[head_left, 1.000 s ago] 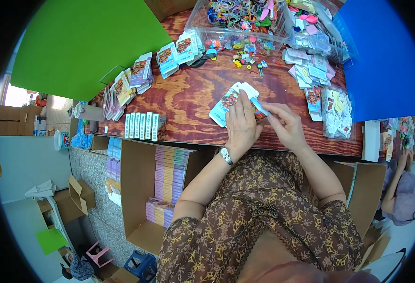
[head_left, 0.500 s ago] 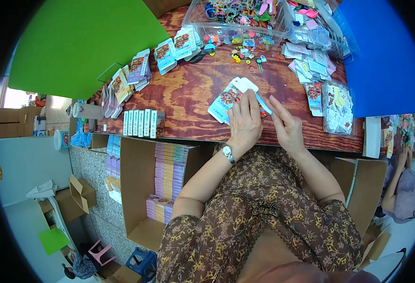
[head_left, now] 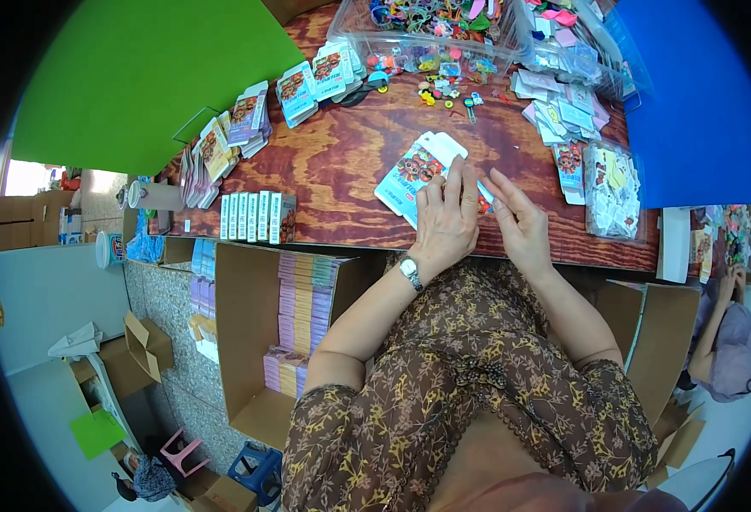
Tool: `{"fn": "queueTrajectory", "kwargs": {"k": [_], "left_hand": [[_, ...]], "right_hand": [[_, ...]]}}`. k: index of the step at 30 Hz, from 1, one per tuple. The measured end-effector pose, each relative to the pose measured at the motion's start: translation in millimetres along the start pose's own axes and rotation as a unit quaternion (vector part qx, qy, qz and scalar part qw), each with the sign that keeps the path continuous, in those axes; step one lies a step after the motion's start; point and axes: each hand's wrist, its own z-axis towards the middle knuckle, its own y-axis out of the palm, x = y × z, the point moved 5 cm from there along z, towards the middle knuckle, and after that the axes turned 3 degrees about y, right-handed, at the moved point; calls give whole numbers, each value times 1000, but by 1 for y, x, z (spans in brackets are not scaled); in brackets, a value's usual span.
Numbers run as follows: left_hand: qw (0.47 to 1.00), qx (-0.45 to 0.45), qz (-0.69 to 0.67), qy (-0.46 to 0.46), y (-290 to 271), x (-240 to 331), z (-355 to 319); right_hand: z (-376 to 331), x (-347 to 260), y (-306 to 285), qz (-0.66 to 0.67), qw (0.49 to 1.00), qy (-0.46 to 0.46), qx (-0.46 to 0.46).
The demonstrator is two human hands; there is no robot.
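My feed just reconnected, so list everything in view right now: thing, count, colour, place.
Flat printed card packets: a few, light blue, under both hands.
Upright small boxes: six, white-blue, table's left front.
Card stacks: several, blue, far left.
Clear plastic trays of trinkets: two, multicoloured, far edge.
Clear bags: one pile, right.
Wooden table: one, reddish brown.
Open cardboard carton of stacked packs: one, brown, below table's left.
Left hand: flat on packets, wristwatch.
Right hand: pressing packets.

hands (head_left: 482, 224) flat on blue card (head_left: 411, 175)
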Motion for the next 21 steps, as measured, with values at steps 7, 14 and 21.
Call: {"fn": "queueTrajectory", "kwargs": {"k": [7,14,21], "left_hand": [[999,9,-23,-43,1,1,1],[995,-57,-76,-41,2,-2,9],[965,-161,39,-203,34,-87,-7]], "right_hand": [[-7,-4,7,-34,998,-41,-15],[15,38,-12,10,1000,-2,17],[59,85,-95,-271,959,-57,67]]}}
